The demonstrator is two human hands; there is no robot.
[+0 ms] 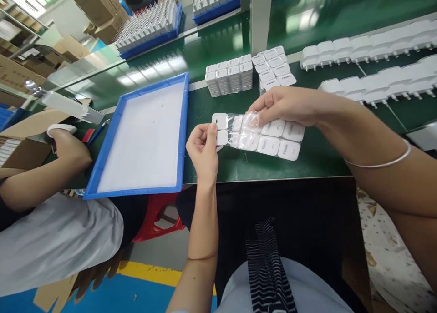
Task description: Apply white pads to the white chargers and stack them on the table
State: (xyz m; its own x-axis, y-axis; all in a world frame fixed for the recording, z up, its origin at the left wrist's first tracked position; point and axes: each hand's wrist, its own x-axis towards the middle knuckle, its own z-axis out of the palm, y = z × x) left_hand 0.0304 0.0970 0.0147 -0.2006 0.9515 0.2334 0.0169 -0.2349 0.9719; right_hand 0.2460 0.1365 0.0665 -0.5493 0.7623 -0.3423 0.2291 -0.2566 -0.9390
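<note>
A sheet of white rounded-square pieces (288, 149) with small printed lettering and dark slots is held just above the green bench. Clear film (251, 121) lies wrinkled over its middle part. My left hand (205, 144) pinches the left end of the sheet between thumb and fingers. Over the upper middle, my right hand (285, 106) is closed, its thumb and fingertips on the clear film; part of the sheet is hidden beneath it. Behind my hands stand a neat stack of similar white sheets (229, 78) and a looser, fanned stack (276, 67).
A blue-rimmed tray (185, 135) with a white bottom lies on the left. Rows of white plug adapters (368, 49) line the right side. A co-worker's arm (51, 172) rests at far left, near a blue pen (99, 131). A post (260, 19) rises behind the stacks.
</note>
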